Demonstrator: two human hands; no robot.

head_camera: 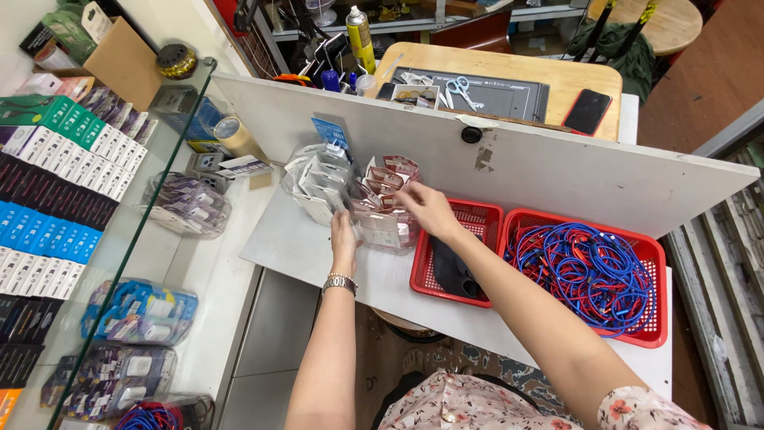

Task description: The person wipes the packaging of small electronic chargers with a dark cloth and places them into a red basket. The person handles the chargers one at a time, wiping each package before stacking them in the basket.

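My left hand point(344, 236) steadies a clear bag of small packets point(382, 227) on the white surface point(278, 239); my right hand point(428, 209), fingers loosely curled, picks among its pink packets. The slack bag could slump and spill packets toward the red basket point(477, 219).
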